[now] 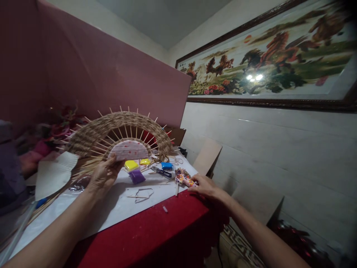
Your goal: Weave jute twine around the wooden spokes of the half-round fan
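My left hand [107, 173] pinches the lower edge of a half-round fan [119, 123], held upright above the table. The fan has a woven twine band on thin wooden sticks and a pale half-disc with red spots at its base. At the table's right edge, my right hand [206, 188] has its fingers closed on the end of a pink piece dotted with small coloured flowers [184, 178]. Its exact kind I cannot make out. Between my hands lie scissors [161, 172], a purple packet [136, 176], yellow packets [131, 165] and a blue packet [167, 166].
White paper [117, 203] covers part of the red tablecloth [150, 234]. Bundled sticks [86, 167] and a white fluted paper piece [55, 175] are at left. Cardboard [208, 156] leans by the wall. A pink panel [119, 67] stands behind.
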{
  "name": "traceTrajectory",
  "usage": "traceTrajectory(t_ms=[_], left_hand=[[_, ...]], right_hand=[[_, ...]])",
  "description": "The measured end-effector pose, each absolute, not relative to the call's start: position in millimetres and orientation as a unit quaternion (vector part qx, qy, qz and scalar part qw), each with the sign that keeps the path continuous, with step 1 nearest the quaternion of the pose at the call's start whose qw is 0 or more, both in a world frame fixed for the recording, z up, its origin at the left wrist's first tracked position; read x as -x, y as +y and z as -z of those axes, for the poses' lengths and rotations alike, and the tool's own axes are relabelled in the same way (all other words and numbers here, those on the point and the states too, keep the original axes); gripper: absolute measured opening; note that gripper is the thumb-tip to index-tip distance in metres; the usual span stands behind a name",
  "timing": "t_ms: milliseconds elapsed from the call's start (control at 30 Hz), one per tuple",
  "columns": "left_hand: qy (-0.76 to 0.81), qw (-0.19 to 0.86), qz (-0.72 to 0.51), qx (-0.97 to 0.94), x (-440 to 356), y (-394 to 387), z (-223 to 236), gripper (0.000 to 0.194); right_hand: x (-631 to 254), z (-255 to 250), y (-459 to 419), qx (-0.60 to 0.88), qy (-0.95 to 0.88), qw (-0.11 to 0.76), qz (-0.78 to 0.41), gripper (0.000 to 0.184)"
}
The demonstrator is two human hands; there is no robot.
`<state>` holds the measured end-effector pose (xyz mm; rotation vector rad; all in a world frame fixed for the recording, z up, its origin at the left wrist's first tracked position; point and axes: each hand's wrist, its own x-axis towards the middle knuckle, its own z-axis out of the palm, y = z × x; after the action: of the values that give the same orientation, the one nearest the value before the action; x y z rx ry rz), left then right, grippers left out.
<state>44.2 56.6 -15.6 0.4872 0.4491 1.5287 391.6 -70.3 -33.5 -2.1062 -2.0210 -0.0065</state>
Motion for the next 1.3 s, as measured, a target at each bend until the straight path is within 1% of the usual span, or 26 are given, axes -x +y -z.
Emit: traceTrajectory(t_ms=[167,267,467,733,833,900,967,1033,1167,1200,1233,1300], left_hand=[[0.204,0.667,-0.683,-0.216,-44,58,14,0.024],[0.207,0.668,-0.682,-0.214,-44,57,13,0.025],[0.207,0.667,-0.682,-0.216,-44,55,12,0.025],[0.21,0.666,-0.684,-0.211,-44,56,14,0.024],[0.215,0.669,-0.681,-0.208,-45,55,14,0.023],[0.218,0.671,-0.678,-0.207,-45,54,14,0.022],[0.221,0.672,-0.677,-0.204,-45,54,14,0.021],[0.222,0.672,-0.676,-0.204,-45,54,15,0.021],[0.222,0.673,-0.674,-0.209,-45,53,15,0.022],[0.222,0.673,-0.674,-0.21,-46,53,15,0.022],[0.223,0.672,-0.674,-0.211,-46,52,15,0.023],[0.222,0.674,-0.672,-0.212,-46,51,15,0.022]], right_hand=[[-385,40,-75,0.734,-0.666,0.127,0.029,0.029],[-391,38,-75,0.739,-0.658,0.142,0.029,0.026],[-410,41,-70,0.761,-0.63,0.149,0.035,0.026],[-429,47,-75,0.77,-0.619,0.148,0.035,0.031],[-432,44,-75,0.761,-0.632,0.145,0.024,0.032],[-427,37,-74,0.759,-0.633,0.145,0.049,0.036],[-415,29,-72,0.745,-0.64,0.157,0.106,0.037],[-398,21,-70,0.703,-0.675,0.167,0.148,0.031],[-358,15,-63,0.624,-0.757,0.131,0.143,0.019],[-349,14,-60,0.612,-0.767,0.133,0.137,0.018],[-339,14,-58,0.603,-0.773,0.154,0.126,0.017],[-318,15,-50,0.584,-0.771,0.243,0.076,0.017]])
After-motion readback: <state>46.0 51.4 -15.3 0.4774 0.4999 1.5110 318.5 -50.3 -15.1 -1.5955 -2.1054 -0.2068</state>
